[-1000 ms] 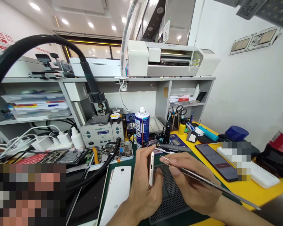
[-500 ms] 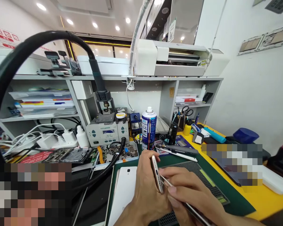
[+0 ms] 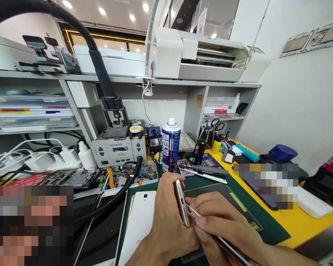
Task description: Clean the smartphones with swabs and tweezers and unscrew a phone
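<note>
My left hand point(image 3: 169, 218) grips a light-coloured phone point(image 3: 182, 203) on edge, its bottom end with the port and small holes facing me. To the right, my right hand point(image 3: 224, 221) pinches a thin metal tool point(image 3: 194, 211), whose tip is at the bottom edge of the phone. Whether the tip touches the phone is too small to tell. A longer dark and silver piece point(image 3: 233, 251) runs under my right fingers. Below both hands lies a perforated grey mat point(image 3: 222, 190) on a green mat point(image 3: 269, 227).
A spray can point(image 3: 171, 146) stands just beyond my left hand. Left of my hands lie a white phone point(image 3: 140, 221), dark screens point(image 3: 105, 225) and a parts tray point(image 3: 152, 177). A black hose point(image 3: 119, 201) arches from a grey soldering station point(image 3: 119, 149). Pens point(image 3: 211, 170) lie behind the mat.
The view has shifted, so the station, can and shelves sit further left and slightly higher. Both hands keep nearly the same hold on the phone and tool.
</note>
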### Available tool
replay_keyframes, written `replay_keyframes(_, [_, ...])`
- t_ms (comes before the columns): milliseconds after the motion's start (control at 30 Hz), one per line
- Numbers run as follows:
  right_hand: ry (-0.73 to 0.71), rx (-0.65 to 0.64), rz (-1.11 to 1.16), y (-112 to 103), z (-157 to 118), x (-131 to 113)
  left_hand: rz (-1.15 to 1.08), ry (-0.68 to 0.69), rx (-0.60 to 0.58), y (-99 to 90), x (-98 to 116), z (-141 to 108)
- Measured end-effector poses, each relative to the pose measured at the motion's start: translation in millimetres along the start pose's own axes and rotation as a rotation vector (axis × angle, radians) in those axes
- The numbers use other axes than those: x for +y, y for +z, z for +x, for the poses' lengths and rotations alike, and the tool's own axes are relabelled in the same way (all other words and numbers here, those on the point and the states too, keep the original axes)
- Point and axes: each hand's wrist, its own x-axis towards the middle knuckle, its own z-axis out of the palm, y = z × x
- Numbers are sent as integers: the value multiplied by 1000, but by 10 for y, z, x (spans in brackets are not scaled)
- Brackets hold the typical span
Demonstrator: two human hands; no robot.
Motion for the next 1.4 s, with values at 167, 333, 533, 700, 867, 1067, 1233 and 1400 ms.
replay_keyframes(167, [29, 51, -49, 21, 39, -71, 7, 7, 1, 2, 15, -7])
replay_keyframes(333, [-44, -99, -130, -83, 126, -98, 34, 6, 24, 4, 21, -9])
replay_keyframes(533, [-17, 142, -143, 74, -26, -75, 28, -33, 46, 5, 16, -17])
replay_keyframes(700, [5, 96, -135, 81, -37, -74, 16, -22, 42, 6, 9, -18])
replay_keyframes(867, [5, 64, -109, 44, -3, -72, 17, -20, 45, 5, 18, -12])
replay_keyframes(1067, [28, 67, -122, 47, -16, -91, 23, -19, 47, 2, 29, -7])
replay_keyframes(1233, [19, 62, -148, 41, 0, -78, 18, -16, 31, 5, 29, -15])
replay_keyframes(1400, [-9, 30, -144, 28, 12, -79, 16, -7, 25, 0, 29, -8])
